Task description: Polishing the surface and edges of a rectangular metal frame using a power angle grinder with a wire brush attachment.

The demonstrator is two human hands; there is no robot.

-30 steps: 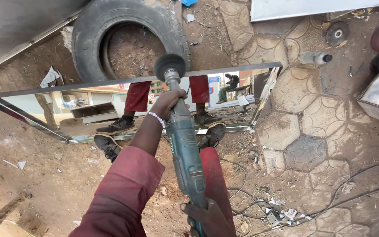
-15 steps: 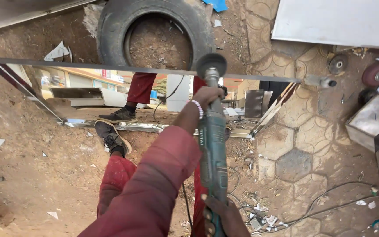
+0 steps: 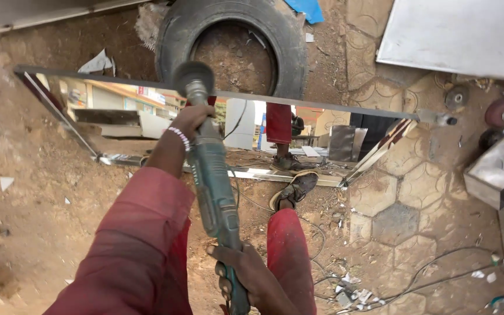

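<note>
Evidently, the green angle grinder [image 3: 214, 186] is held with 2 hands for control: the left hand [image 3: 191, 122] is wrapped around its neck, the right hand [image 3: 252, 280] clenched on its rear grip, so its disc [image 3: 193, 77] meets the mirror-polished metal frame's [image 3: 322, 109] top edge before the tyre [image 3: 231, 44].

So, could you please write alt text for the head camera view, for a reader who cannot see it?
A person holds a green angle grinder with both hands, left hand near its head and right hand at the rear grip, its disc over the top edge of a long mirrored metal frame on dirt ground. An old tyre lies behind it.
</note>
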